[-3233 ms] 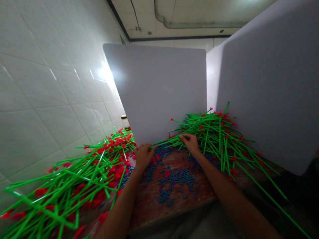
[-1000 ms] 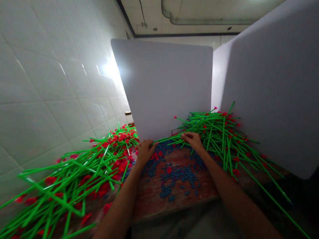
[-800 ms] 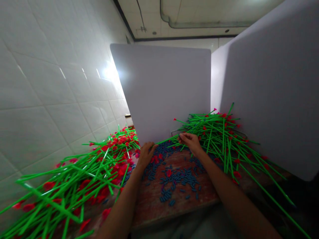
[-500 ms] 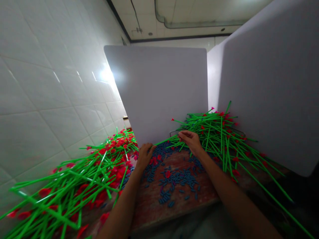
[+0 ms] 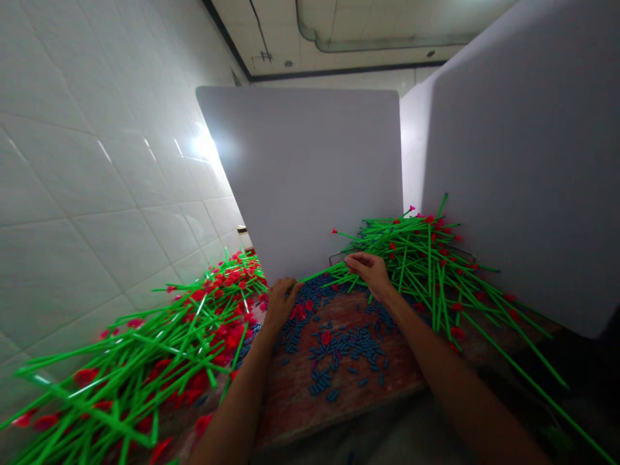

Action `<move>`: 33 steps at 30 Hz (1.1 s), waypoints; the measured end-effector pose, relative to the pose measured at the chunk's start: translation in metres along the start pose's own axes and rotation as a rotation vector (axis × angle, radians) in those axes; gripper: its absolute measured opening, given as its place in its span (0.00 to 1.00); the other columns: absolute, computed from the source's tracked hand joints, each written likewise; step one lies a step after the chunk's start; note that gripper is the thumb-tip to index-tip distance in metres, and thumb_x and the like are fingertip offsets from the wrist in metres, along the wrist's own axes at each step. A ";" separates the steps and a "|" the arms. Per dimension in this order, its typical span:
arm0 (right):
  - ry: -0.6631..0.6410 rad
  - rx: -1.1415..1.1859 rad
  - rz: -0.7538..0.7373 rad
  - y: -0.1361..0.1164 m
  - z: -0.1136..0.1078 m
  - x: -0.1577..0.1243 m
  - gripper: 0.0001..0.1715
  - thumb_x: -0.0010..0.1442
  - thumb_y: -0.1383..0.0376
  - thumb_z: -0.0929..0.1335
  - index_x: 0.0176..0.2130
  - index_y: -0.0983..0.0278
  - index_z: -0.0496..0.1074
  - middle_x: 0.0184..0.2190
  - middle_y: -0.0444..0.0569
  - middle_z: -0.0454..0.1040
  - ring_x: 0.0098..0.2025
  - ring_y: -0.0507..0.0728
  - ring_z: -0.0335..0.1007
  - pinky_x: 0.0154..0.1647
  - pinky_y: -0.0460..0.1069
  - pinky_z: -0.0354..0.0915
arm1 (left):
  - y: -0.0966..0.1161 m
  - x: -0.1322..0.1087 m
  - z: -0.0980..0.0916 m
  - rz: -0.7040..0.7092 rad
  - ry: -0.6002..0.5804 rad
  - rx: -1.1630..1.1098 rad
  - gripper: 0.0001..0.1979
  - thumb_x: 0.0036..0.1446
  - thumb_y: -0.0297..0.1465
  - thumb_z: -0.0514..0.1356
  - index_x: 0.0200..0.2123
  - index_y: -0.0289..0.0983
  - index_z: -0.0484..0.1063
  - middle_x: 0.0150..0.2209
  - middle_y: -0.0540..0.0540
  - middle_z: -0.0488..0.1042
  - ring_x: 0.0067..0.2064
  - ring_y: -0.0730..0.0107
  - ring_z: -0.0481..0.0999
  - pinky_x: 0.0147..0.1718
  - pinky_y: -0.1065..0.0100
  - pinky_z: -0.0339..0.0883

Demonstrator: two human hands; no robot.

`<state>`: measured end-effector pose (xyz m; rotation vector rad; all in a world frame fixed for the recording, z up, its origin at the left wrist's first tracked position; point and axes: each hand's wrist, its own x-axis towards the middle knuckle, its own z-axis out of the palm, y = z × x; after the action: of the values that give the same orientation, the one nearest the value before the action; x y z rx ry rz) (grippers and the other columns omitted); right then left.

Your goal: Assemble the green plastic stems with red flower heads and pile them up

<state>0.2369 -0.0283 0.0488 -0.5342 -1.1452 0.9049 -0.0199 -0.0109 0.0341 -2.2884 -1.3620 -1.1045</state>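
Note:
A thin green plastic stick [image 5: 320, 276] stretches between my two hands, slanting up to the right. My left hand [image 5: 281, 302] is closed around its left end, the fingertips hiding whatever is there. At the other end, my right hand [image 5: 371, 271] has thumb and fingers pinched together on the stick. Close behind my right hand lies a heap of green sticks [image 5: 411, 258], some with red or pink flared tips. Small blue pellet-like pieces [image 5: 356, 345] are scattered on the worn reddish board [image 5: 300, 413] below my hands, with a few red caps [image 5: 303, 311] among them.
To the left, a larger pile of green sticks with red cups [image 5: 159, 361] lies along the white tiled wall [image 5: 106, 194]. A grey panel [image 5: 310, 168] stands upright ahead and another panel [image 5: 523, 181] on the right. Some sticks jut past the board's right side.
The view has shifted very slightly. Both hands stay in nearly the same places with the green stick between them.

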 end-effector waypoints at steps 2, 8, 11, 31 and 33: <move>-0.005 -0.048 -0.035 -0.001 -0.001 0.000 0.15 0.45 0.58 0.74 0.31 0.66 0.77 0.25 0.46 0.75 0.26 0.50 0.67 0.29 0.45 0.64 | 0.000 0.000 0.000 0.001 0.004 0.004 0.19 0.62 0.43 0.48 0.25 0.37 0.64 0.26 0.50 0.66 0.34 0.69 0.64 0.36 0.68 0.54; -0.031 -0.182 -0.111 -0.003 -0.006 0.000 0.15 0.46 0.57 0.73 0.31 0.66 0.77 0.30 0.49 0.77 0.33 0.56 0.72 0.38 0.49 0.68 | 0.000 -0.001 -0.003 -0.025 -0.021 0.057 0.18 0.61 0.43 0.48 0.27 0.38 0.66 0.27 0.49 0.68 0.36 0.68 0.65 0.37 0.67 0.53; -0.037 -0.186 -0.094 -0.001 -0.007 0.000 0.15 0.45 0.56 0.73 0.30 0.65 0.77 0.29 0.49 0.78 0.33 0.57 0.73 0.38 0.51 0.68 | 0.002 -0.002 -0.005 -0.023 -0.031 0.085 0.19 0.62 0.43 0.48 0.27 0.38 0.66 0.27 0.49 0.68 0.36 0.68 0.65 0.38 0.67 0.52; -0.502 -0.653 -0.134 0.029 0.008 -0.016 0.07 0.54 0.64 0.68 0.30 0.64 0.76 0.23 0.44 0.73 0.26 0.52 0.66 0.27 0.44 0.58 | 0.043 0.015 -0.041 0.172 0.018 0.312 0.09 0.57 0.39 0.57 0.39 0.48 0.74 0.46 0.46 0.71 0.55 0.54 0.60 0.57 0.45 0.31; -0.477 -0.668 -0.187 0.026 0.020 -0.022 0.09 0.59 0.65 0.64 0.33 0.63 0.75 0.26 0.44 0.73 0.29 0.52 0.66 0.30 0.44 0.57 | 0.058 0.019 -0.041 0.246 -0.016 0.279 0.08 0.57 0.38 0.57 0.39 0.49 0.74 0.46 0.47 0.71 0.55 0.56 0.60 0.58 0.47 0.32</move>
<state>0.2063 -0.0337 0.0240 -0.7519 -1.9212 0.4766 0.0147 -0.0519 0.0846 -2.1888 -1.1211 -0.7685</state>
